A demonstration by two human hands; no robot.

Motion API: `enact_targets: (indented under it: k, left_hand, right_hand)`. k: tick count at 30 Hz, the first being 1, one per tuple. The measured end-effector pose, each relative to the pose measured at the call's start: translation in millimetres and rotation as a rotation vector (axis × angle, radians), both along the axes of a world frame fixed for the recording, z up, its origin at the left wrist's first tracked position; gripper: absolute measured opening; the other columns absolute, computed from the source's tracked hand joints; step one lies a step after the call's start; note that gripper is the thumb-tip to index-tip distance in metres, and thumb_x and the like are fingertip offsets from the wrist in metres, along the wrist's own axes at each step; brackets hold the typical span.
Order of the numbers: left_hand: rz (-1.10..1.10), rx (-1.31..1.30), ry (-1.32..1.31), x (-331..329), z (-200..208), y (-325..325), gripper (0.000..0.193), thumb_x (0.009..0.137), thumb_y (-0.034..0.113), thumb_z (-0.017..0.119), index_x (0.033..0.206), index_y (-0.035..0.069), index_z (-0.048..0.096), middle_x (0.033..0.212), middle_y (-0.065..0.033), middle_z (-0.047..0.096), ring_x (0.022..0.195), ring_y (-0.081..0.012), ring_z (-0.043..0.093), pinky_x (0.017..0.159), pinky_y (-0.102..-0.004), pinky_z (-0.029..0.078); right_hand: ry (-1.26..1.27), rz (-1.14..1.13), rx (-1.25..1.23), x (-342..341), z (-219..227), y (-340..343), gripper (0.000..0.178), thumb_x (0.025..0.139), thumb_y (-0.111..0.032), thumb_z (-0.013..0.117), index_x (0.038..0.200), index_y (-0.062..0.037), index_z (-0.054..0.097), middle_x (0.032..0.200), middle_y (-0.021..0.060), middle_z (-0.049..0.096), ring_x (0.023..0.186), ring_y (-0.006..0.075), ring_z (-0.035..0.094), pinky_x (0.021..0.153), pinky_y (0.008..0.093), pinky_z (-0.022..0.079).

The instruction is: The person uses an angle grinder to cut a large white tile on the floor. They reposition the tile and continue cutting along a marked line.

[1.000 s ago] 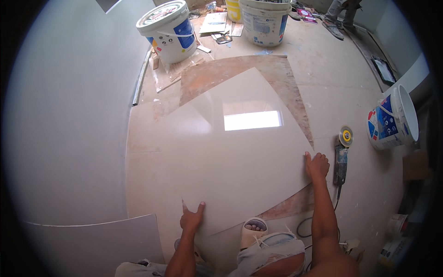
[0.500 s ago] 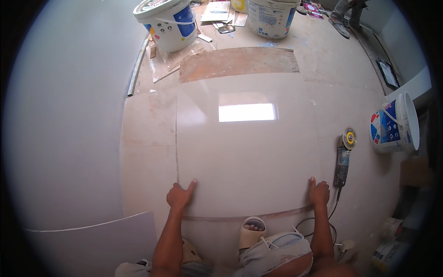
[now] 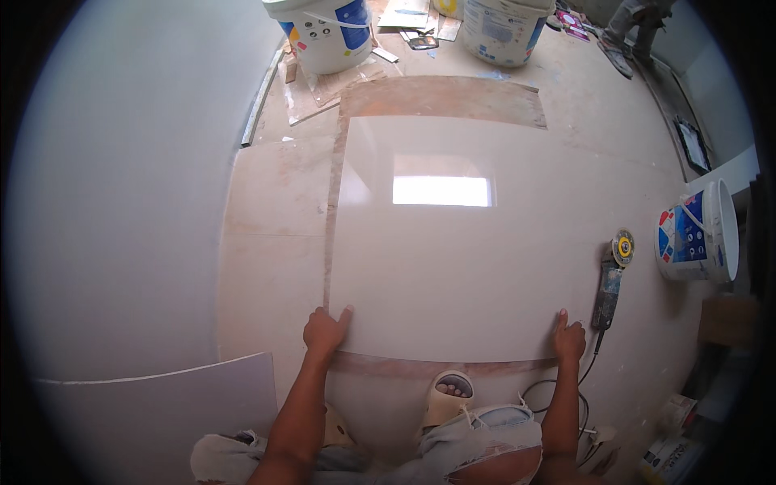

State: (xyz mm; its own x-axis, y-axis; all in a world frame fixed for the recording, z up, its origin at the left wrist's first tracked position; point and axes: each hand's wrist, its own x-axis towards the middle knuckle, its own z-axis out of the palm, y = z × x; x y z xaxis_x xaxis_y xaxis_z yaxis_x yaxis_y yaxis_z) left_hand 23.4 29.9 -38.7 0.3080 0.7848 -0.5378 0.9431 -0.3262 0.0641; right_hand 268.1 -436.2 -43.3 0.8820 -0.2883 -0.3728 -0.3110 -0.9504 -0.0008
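A large, glossy, pale floor tile (image 3: 453, 275) lies in front of me, with a bright window reflected in it. My left hand (image 3: 326, 327) grips its left edge close to the near corner, thumb resting on top. At the opposite edge my right hand (image 3: 569, 338) holds the tile in the same way, thumb up on the face and fingers at the side. Brownish, dusty strips of the surface beneath (image 3: 436, 99) show past its far, left and near edges. Just right of my right hand lies an angle grinder (image 3: 612, 279) with a yellow-centred disc.
The grinder's cord (image 3: 584, 396) loops near my right forearm. A white bucket (image 3: 695, 234) lies tipped at right; two more buckets (image 3: 323, 40) (image 3: 505, 32) stand at the far side. A cut board (image 3: 162, 412) lies at left by the wall (image 3: 145, 202). Another person's legs (image 3: 634, 36) show far right.
The tile has slid to the right in both hands and slightly away from me, widening the brown strips along its left and near edges. My view has shifted a little too.
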Motion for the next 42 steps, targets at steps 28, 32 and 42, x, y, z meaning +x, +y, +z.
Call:
enact_targets:
  k: [28,32,42]
  left_hand:
    - [0.235,-0.101,-0.163,-7,-24,-10,0.077,0.086,0.061,0.063,0.101,-0.014,0.063,0.1,-0.0311,0.069,0.096,-0.0426,0.068,0.088,-0.0455,0.053]
    - [0.449,-0.317,-0.299,-4,-17,-3,0.082,0.084,0.064,0.066,0.096,-0.017,0.06,0.082,-0.028,0.068,0.068,-0.0314,0.071,0.061,-0.0377,0.057]
    - [0.793,-0.452,-0.538,-3,-8,-1,0.065,0.079,0.053,0.081,0.081,-0.007,0.056,0.061,-0.011,0.057,0.047,-0.0168,0.054,0.04,-0.0278,0.043]
  right_hand:
    - [0.512,0.214,0.306,-69,12,71,0.07,0.097,-0.055,0.045,0.094,0.0099,0.071,0.094,0.0332,0.068,0.097,0.0457,0.067,0.09,0.0496,0.051]
    - [0.718,0.176,0.28,-40,36,87,0.065,0.095,-0.052,0.051,0.098,0.0091,0.071,0.096,0.0308,0.07,0.099,0.0411,0.069,0.091,0.046,0.052]
    - [0.393,0.585,0.173,100,39,145,0.062,0.088,-0.054,0.062,0.107,0.004,0.071,0.11,0.0239,0.07,0.106,0.0385,0.067,0.089,0.0472,0.054]
